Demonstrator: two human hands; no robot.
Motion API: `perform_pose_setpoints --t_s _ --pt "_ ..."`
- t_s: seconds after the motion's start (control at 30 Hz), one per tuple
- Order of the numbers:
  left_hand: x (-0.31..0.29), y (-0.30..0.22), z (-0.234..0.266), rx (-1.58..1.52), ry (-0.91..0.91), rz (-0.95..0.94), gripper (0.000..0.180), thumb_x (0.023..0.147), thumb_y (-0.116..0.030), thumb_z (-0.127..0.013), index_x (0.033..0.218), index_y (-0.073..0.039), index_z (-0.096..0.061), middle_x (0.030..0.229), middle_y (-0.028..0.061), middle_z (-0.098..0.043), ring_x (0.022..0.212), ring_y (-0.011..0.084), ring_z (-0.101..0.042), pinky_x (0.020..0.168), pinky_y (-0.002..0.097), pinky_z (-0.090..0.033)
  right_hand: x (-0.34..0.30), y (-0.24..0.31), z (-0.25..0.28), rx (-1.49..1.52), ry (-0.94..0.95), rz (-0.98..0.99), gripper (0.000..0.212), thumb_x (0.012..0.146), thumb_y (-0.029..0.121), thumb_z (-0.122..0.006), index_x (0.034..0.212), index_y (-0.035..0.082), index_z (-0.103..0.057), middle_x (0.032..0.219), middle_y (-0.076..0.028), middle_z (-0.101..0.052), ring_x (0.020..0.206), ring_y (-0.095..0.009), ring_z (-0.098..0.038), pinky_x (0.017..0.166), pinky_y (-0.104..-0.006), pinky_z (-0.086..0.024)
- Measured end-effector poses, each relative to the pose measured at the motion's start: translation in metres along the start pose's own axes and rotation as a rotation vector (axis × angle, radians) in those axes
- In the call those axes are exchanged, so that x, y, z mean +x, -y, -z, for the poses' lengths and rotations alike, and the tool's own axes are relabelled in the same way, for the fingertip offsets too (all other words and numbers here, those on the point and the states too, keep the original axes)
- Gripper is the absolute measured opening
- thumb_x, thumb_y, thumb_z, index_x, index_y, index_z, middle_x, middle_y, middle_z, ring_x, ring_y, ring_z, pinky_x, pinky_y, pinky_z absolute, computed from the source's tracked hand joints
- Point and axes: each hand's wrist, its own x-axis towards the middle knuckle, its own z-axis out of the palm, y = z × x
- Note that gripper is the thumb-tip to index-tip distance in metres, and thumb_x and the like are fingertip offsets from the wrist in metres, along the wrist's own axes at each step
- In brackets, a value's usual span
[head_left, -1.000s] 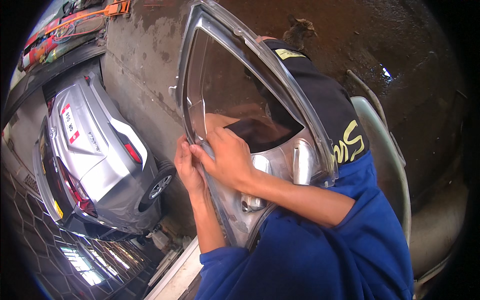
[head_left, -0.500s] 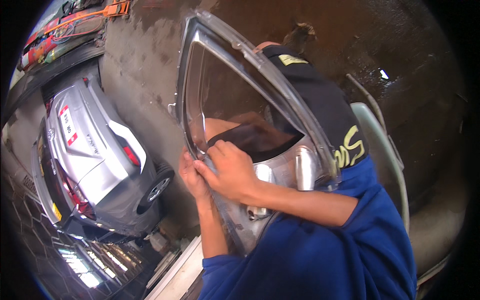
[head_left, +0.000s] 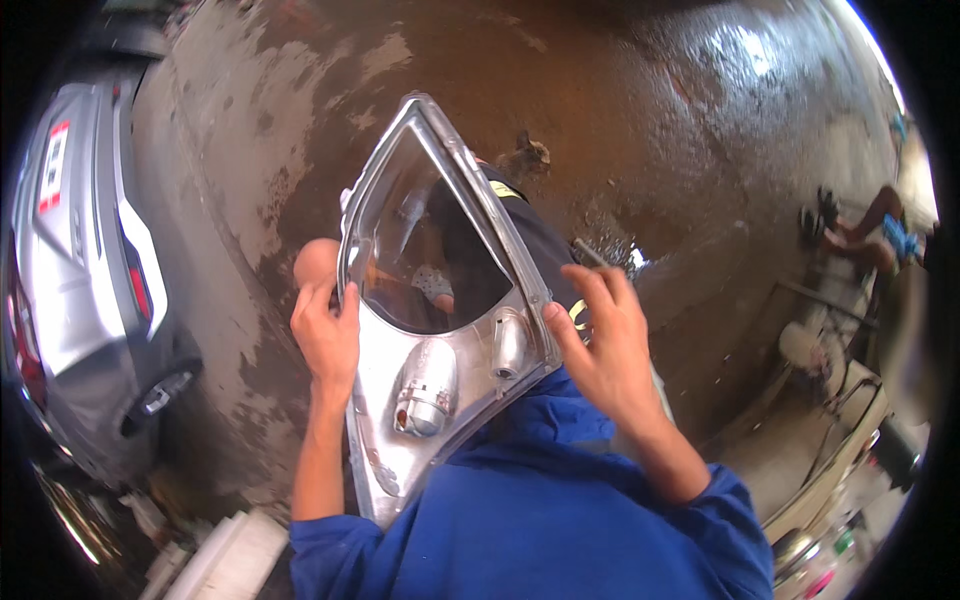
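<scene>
A triangular car lamp housing, with a silver bezel, two tube-shaped bulges and a large see-through window, lies tilted across my lap. Along its left edge is my left hand, thumb against the rim and fingers apart beside it; I see no firm grip. My right hand is spread by the right rim, its thumb tip close to the edge or touching it. Through the window, dark clothing and part of a leg show. Dark trousers with yellow marks and a blue garment cover my body.
A silver car stands at the left. Wet patches mark the concrete floor. A white block-like piece lies lower left. At the right are pale frame parts, and farther off another person's legs.
My hands have moved apart: the right left the lower left corner for the right rim, the left stays by the left edge. The view swung right and the housing sits lower.
</scene>
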Motion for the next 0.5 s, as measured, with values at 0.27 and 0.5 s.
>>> perform_pose_setpoints --t_s 0.27,0.5 --pt "-0.005 -0.017 0.0 0.125 -0.086 0.024 0.016 0.09 -0.009 -0.072 0.103 -0.001 -0.076 0.094 0.0199 -0.068 0.084 0.0436 -0.069 0.075 0.0513 -0.054 -0.022 -0.014 -0.024 0.133 0.16 -0.263 0.018 0.099 0.013 -0.065 0.098 -0.004 -0.069 0.085 -0.022 -0.069 0.077 -0.038 -0.068 0.072 -0.0467 -0.052" --pt "-0.009 -0.01 -0.003 0.104 -0.094 0.054 0.018 0.089 -0.008 -0.073 0.106 -0.003 -0.076 0.093 0.0187 -0.069 0.084 0.0432 -0.069 0.076 0.0514 -0.054 -0.02 -0.012 -0.027 0.035 0.177 -0.288 0.02 0.102 0.016 -0.062 0.097 -0.003 -0.067 0.089 -0.023 -0.069 0.082 -0.042 -0.068 0.076 -0.0515 -0.051"
